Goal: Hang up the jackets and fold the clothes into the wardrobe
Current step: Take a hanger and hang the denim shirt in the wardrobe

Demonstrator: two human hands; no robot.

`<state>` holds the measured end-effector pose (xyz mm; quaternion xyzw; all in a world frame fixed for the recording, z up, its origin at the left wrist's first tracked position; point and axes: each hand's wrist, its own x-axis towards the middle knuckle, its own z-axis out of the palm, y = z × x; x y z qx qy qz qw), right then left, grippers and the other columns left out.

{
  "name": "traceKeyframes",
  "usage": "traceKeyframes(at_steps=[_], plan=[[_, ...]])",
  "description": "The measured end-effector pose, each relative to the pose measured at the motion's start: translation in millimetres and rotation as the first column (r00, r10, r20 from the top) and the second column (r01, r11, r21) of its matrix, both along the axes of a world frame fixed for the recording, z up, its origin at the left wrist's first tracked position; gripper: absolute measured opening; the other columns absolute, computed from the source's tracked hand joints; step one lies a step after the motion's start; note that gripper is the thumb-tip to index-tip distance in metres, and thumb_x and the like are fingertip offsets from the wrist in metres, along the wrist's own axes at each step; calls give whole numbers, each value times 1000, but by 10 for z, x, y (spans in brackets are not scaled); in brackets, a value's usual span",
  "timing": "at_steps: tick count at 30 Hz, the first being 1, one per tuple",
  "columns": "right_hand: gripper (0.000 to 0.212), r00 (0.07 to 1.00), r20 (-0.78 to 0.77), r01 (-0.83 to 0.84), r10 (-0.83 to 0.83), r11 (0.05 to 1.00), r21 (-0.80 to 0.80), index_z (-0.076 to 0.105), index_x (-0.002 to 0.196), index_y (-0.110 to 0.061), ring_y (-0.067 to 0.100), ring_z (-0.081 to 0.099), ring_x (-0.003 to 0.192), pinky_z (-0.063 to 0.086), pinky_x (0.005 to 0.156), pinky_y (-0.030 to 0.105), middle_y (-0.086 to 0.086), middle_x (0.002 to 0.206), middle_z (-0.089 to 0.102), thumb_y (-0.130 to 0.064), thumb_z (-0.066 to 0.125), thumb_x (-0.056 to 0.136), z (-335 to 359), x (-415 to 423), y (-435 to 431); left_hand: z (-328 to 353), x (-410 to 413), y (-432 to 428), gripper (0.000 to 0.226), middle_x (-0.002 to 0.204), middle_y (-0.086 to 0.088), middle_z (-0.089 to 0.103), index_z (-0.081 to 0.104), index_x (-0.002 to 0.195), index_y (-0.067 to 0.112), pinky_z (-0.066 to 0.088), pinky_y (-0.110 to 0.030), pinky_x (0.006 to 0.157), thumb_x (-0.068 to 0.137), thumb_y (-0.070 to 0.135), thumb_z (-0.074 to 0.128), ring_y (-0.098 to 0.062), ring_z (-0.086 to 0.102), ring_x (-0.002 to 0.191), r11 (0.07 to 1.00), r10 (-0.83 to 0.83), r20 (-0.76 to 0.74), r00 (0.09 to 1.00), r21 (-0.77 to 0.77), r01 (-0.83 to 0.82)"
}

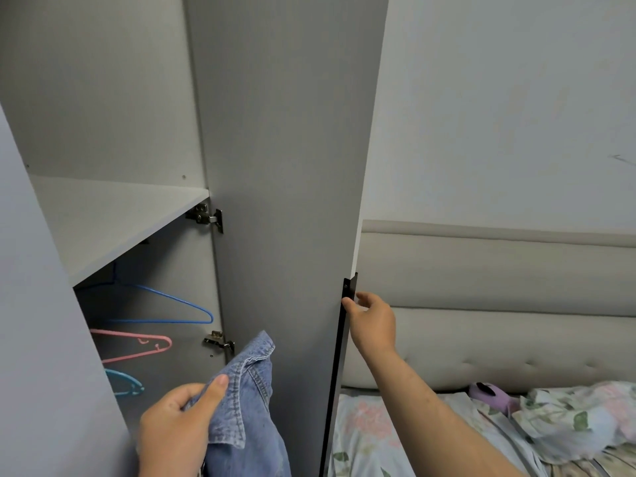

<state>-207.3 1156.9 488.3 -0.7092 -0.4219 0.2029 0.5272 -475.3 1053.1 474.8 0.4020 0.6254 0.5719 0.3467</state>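
Nearest, bottom left: left hand grips a blue denim jacket, thumb pressed over the collar fold, fingers curled under the cloth. The jacket hangs bunched from that hand, held in front of the open wardrobe, low, touching no hanger.

Right arm reaches forward from bottom right. Right hand holds the free edge of the wardrobe door at the top of the black handle strip: thumb on the strip's near side, fingers curled round the edge behind it. The door stands open, its grey inner face toward the camera.

Two metal hinges join the door to the wardrobe frame, upper hinge just under the shelf, lower hinge just above the jacket collar.

Inside the wardrobe, below the white shelf, three bare hangers: blue hanger highest, pink hanger under it, teal hanger lowest. A grey panel fills the left edge.

Right of the door: bed with a floral sheet, a crumpled floral blanket, a small purple item by it, too blurred to name. Behind, a beige padded headboard and a white wall.
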Motion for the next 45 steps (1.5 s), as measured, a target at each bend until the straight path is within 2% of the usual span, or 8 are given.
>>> traceKeyframes(at_steps=[3, 5, 9, 18, 24, 27, 38, 45], plan=[[24, 993, 99, 48, -61, 990, 129, 65, 111, -14, 17, 59, 97, 46, 87, 28, 0, 105, 59, -22, 68, 89, 58, -310, -261, -16, -44, 12, 25, 58, 1, 68, 71, 54, 18, 39, -5, 41, 73, 28, 84, -21, 63, 65, 1000, 21, 41, 999, 8, -22], [13, 973, 127, -213, 194, 963, 166, 69, 95, -24, 7, 60, 84, 46, 80, 24, -7, 91, 65, -13, 65, 89, 18, -653, -515, -28, -55, 27, 24, 56, 3, 66, 71, 54, 21, 39, -7, 40, 73, 29, 83, -18, 59, 58, 999, 40, 52, 998, 17, -41], [22, 639, -213, -758, 739, 653, -9, 75, 92, -22, 6, 64, 85, 54, 85, 31, -4, 94, 74, -22, 53, 91, -81, -1358, -924, -46, -101, 36, 20, 50, 3, 65, 73, 58, 30, 40, -11, 37, 75, 25, 82, -2, 51, 39, 998, 40, 114, 993, 42, -45], [42, 667, -450, -634, 594, 770, 78, 65, 94, 5, 33, 66, 83, 53, 80, 49, 34, 98, 65, -35, 68, 83, 32, -1900, -939, -56, -372, 18, 27, 77, 4, 76, 77, 76, 40, 57, -23, 65, 85, 15, 72, -9, 73, 74, 980, -170, 204, 964, 140, 143], [38, 744, -374, -552, 554, 825, 123, 56, 113, -39, 20, 72, 85, 58, 78, 34, 6, 89, 74, -10, 66, 92, -14, -2136, -852, -123, -507, 46, 21, 98, -12, 75, 78, 95, 16, 51, -48, 95, 91, 3, 62, -32, 71, 98, 986, -150, 536, 831, 147, 82], [23, 779, -317, -529, 541, 838, 132, 72, 93, -26, 22, 71, 94, 57, 88, 40, 3, 96, 75, -4, 65, 92, -5, -2210, -754, -112, -527, 114, 41, 99, -15, 75, 79, 91, 21, 53, -42, 87, 88, -9, 52, -33, 71, 96, 987, -134, 619, 774, 154, 48], [36, 419, -466, -813, 779, 551, 190, 75, 111, -14, 36, 66, 109, 51, 98, 49, 15, 109, 74, -40, 60, 91, -178, -2057, -39, -281, -372, 662, 41, 96, -9, 76, 79, 96, 19, 57, -27, 74, 83, -15, 60, -20, 73, 90, 988, 10, 601, 799, 118, -102], [38, 251, -460, -919, 852, 359, 164, 71, 119, -20, 20, 68, 99, 52, 84, 29, 10, 111, 74, -11, 57, 85, -395, -1830, 406, -371, -212, 923, 46, 97, -15, 75, 80, 92, 24, 53, -39, 86, 89, -12, 51, -28, 73, 92, 983, 125, 654, 746, 22, -184]])
